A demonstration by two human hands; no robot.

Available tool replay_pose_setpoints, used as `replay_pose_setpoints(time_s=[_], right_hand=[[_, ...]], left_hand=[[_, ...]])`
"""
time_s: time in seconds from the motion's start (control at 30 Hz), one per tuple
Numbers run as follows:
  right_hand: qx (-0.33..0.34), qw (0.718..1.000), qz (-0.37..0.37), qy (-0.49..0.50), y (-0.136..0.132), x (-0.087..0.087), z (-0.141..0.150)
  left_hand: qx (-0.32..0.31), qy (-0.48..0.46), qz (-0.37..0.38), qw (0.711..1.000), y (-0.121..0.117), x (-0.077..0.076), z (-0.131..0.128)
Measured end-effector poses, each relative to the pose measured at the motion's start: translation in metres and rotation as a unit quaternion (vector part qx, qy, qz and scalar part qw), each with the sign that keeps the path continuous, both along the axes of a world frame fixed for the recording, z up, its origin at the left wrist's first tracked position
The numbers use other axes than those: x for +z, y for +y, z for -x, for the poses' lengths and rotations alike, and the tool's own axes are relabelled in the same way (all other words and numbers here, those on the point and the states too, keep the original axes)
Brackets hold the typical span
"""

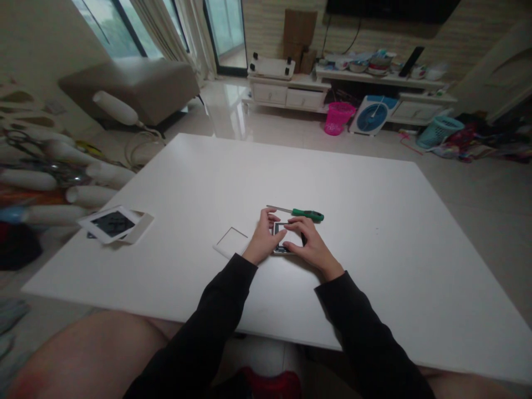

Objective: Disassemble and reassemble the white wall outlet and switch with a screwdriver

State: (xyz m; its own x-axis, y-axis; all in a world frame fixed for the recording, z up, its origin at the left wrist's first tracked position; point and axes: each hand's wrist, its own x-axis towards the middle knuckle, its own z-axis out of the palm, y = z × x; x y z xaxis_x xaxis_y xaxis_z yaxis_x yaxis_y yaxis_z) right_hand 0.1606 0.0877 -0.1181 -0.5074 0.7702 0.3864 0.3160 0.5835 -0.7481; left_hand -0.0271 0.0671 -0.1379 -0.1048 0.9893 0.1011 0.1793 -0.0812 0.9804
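Observation:
A small rectangular device (286, 247) with a black inner frame and a white middle lies on the white table (199, 177), between my hands. Around its left edge curl the fingers of my left hand (266, 237), the thumb over its face. My right hand (310, 242) grips the opposite edge, thumb and fingers bent over the top. Parts of the device are hidden under the fingers. Just beyond the hands lies a screwdriver (308, 214) with a green handle, its shaft pointing left. To the left of my left hand, a thin white rectangular frame (222, 250) rests flat.
A stack of white framed panels (114, 223), the top one dark in the middle, sits at the table's left edge. Cluttered white cylinders (89, 195) stand beside that edge. Across the floor are a pink basket (338, 117), a blue fan (371, 115) and a low cabinet (286, 94).

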Motion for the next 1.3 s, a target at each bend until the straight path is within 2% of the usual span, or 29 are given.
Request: replay_pose_setpoints(time_s=[0.37,0.6,0.8,0.9,1.03,1.2,1.27,1.3], right_hand=[[-0.002,1.000,-0.013,-0.006,-0.003,0.000,-0.002],[-0.021,0.999,-0.037,-0.018,-0.006,-0.002,-0.003],[-0.041,0.997,-0.063,-0.027,-0.009,-0.006,-0.001],[-0.078,0.992,-0.091,-0.044,-0.014,-0.007,0.000],[-0.183,0.975,-0.127,-0.013,-0.027,-0.009,-0.002],[-0.244,0.956,-0.161,0.029,-0.052,-0.009,-0.011],[-0.251,0.953,-0.169,0.032,-0.061,-0.010,-0.014],[-0.253,0.952,-0.172,0.034,-0.064,-0.011,-0.015]], left_hand=[[-0.008,0.009,-0.012,1.000,-0.003,0.006,-0.003],[-0.005,0.006,-0.050,0.999,-0.004,0.004,-0.005],[-0.009,0.061,-0.106,0.992,-0.007,0.003,-0.002],[0.004,0.094,-0.111,0.989,-0.007,0.003,-0.004],[0.022,0.144,-0.132,0.981,-0.007,0.005,-0.010],[0.089,0.177,-0.159,0.967,-0.023,0.018,-0.001],[0.129,0.249,-0.120,0.952,-0.036,0.024,0.017],[0.154,0.312,-0.065,0.935,-0.044,0.026,0.028]])
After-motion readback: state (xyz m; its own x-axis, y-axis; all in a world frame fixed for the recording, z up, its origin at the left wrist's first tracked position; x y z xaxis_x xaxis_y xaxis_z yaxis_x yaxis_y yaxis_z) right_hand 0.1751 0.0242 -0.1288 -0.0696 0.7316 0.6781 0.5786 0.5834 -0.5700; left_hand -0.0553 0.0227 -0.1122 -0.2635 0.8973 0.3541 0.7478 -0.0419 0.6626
